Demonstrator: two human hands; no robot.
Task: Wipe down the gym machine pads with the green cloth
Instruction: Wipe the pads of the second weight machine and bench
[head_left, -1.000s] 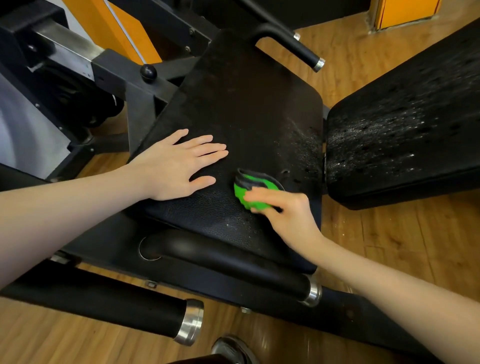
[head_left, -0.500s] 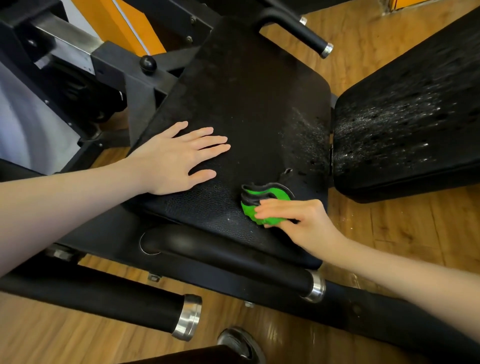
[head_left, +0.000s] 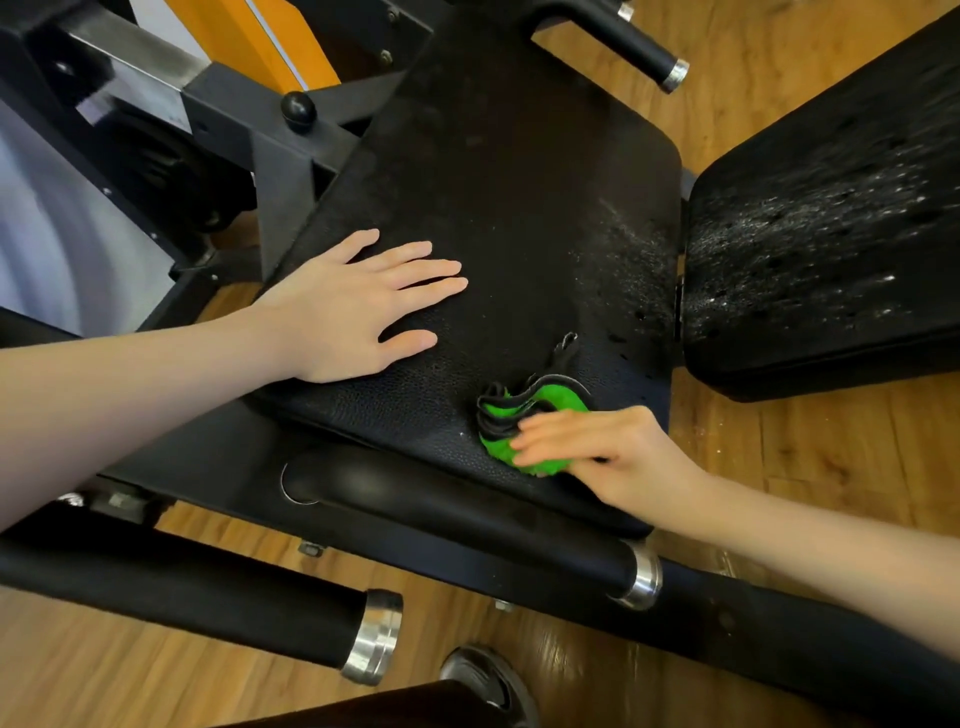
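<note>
Green cloth: bright green, edged in black, bunched into wavy folds; one thin dark strip trailing up and away from the bundle. Located on the near right corner of the seat pad, close to its front edge.

Right hand: laid over the near half of the cloth, fingers extended and close together, pressing down flat on the fabric rather than wrapped round it. Somewhat blurred.

Left hand: palm down on the left part of the same pad, well apart from the cloth. Fingers straight and slightly spread, gripping nothing.

Seat pad: black, pebbled leather-like surface. Fine pale speckling in a band along the right edge; a few dark droplets just above the cloth.

Second pad: black, just beside the seat pad on the right, separated by a narrow gap. Covered in glistening spots and streaks of wet.

Black roller: lying across just below the seat pad's front edge, capped in silver metal at the right end.

Second black roller: lower left, also silver-capped.

Black handle bar: top of view, behind the seat pad, metal tip.

Machine frame: dark steel, upper left, with a round black knob.

Wooden floor: beneath everything.

Dark shoe: bottom edge, partly cut off.
</note>
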